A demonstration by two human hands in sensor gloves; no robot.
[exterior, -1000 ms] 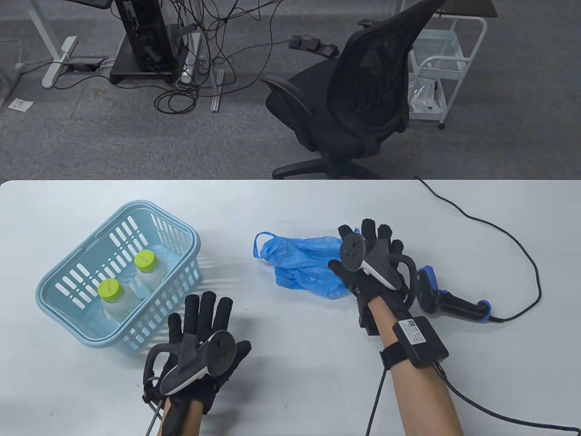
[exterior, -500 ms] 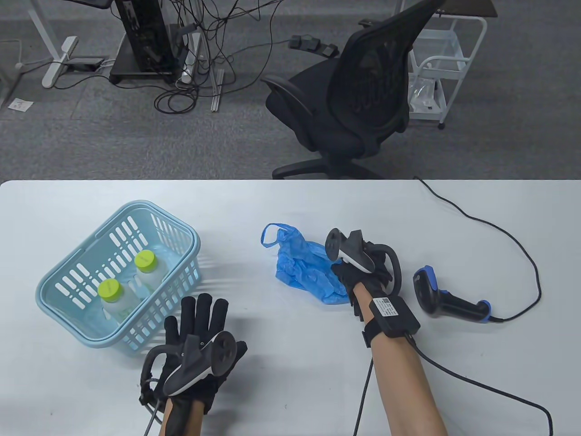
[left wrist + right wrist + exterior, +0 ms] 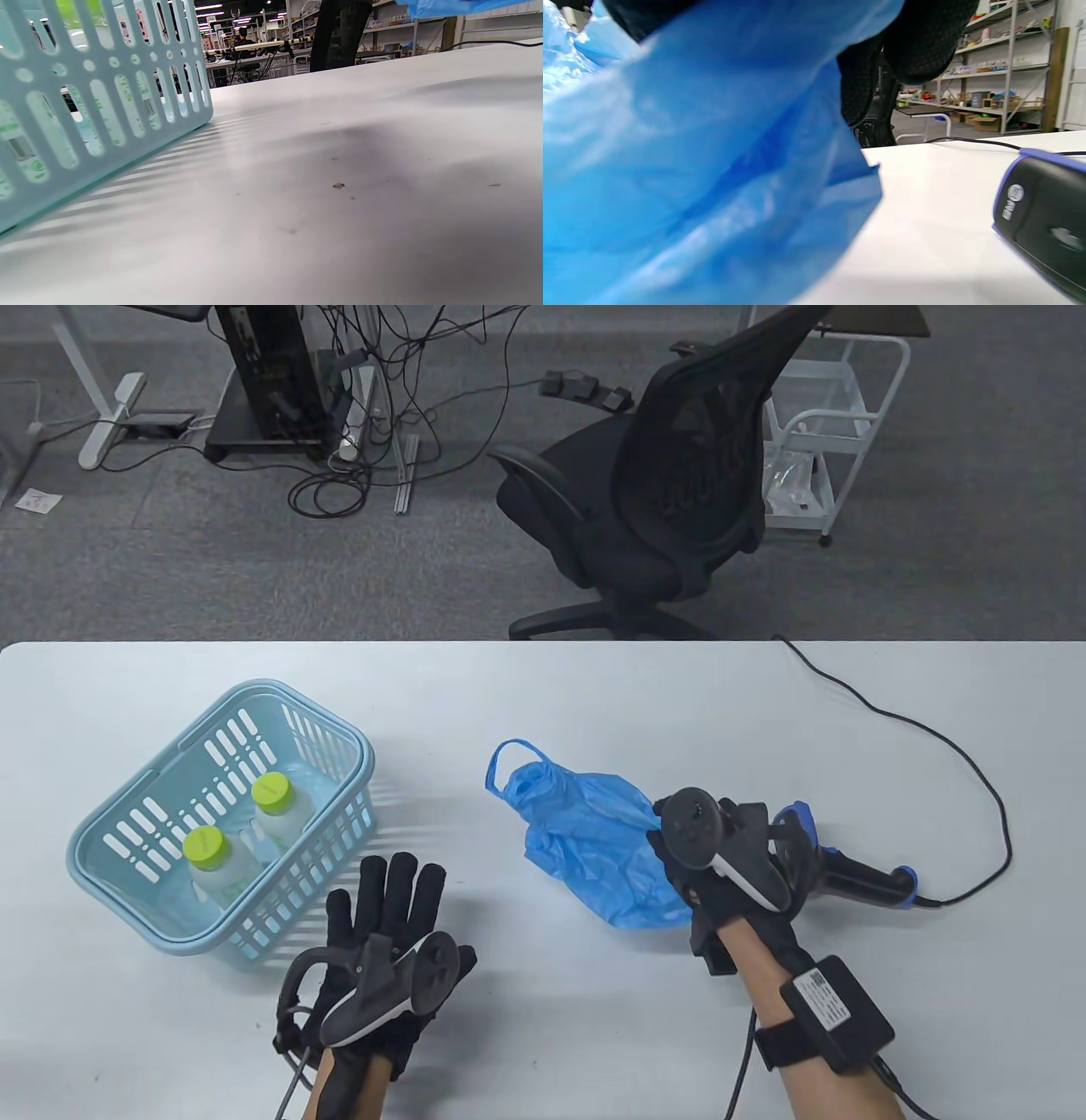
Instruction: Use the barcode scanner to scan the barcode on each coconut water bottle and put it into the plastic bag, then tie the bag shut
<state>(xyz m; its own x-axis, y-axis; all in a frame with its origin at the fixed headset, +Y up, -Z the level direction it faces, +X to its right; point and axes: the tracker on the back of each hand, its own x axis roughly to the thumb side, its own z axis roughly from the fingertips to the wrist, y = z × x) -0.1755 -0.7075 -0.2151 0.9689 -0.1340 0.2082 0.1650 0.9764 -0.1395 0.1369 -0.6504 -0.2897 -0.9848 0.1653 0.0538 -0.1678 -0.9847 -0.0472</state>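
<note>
Two coconut water bottles with green caps (image 3: 206,847) (image 3: 271,791) stand in a light blue basket (image 3: 161,802) at the table's left. A crumpled blue plastic bag (image 3: 585,836) lies mid-table; my right hand (image 3: 721,857) grips its right end, and the bag (image 3: 691,169) fills the right wrist view beneath the gloved fingers (image 3: 916,42). The black and blue barcode scanner (image 3: 857,878) lies just right of that hand, its head (image 3: 1043,216) close by. My left hand (image 3: 382,933) rests flat, fingers straight, beside the basket's near corner.
The scanner's black cable (image 3: 959,755) loops over the table's right side and off the far edge. An office chair (image 3: 662,500) stands behind the table. The basket wall (image 3: 85,106) stands close on the left in the left wrist view.
My right hand closed on the bag and pulled it toward me and to the right, up against the scanner. The left hand shifted slightly right.
</note>
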